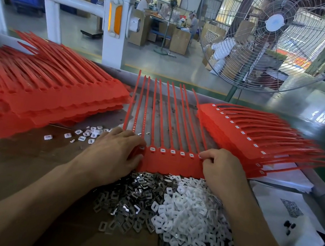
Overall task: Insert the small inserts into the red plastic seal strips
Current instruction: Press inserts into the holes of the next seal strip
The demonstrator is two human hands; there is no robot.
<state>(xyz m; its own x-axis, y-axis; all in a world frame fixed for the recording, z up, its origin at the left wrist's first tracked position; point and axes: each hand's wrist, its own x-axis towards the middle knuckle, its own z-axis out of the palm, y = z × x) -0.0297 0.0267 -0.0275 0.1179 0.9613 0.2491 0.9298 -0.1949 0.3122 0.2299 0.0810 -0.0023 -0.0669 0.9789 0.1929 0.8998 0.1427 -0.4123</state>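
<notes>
left hand (pixel 117 150) lies flat on the red seal strip (pixel 172 163) mid-bench while right hand (pixel 221 166) pinches a white insert (pixel 201 156) at its right end.

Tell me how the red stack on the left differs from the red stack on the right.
The left stack shows empty slots in its heads, while the right stack has a white insert seated in each visible head. The left stack looks taller and wider; the right stack looks lower and more compact. The left stack's tails point up and left; the right stack's tails fan out to the right. Both are sheets of joined red seal strips lying on the workbench.
</notes>
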